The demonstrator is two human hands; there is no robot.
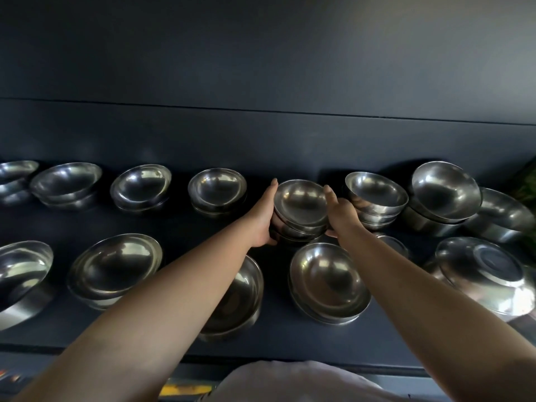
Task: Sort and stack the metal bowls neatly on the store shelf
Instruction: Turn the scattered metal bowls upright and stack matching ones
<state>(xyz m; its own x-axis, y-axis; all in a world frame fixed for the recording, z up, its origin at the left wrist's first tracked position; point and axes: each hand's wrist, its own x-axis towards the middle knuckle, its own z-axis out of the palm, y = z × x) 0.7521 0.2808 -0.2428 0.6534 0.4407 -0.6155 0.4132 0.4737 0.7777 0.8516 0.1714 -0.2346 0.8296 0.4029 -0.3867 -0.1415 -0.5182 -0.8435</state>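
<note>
Two hands flank small bowl stack (pixel 300 210) in shelf (pixel 179 227) back row: left hand (pixel 265 219) and right hand (pixel 340 216) press its sides, fingers straight. Most bowls stacked already; right-end pile (pixel 446 195) tilted, inverted bowl (pixel 487 268) unsorted.
</note>
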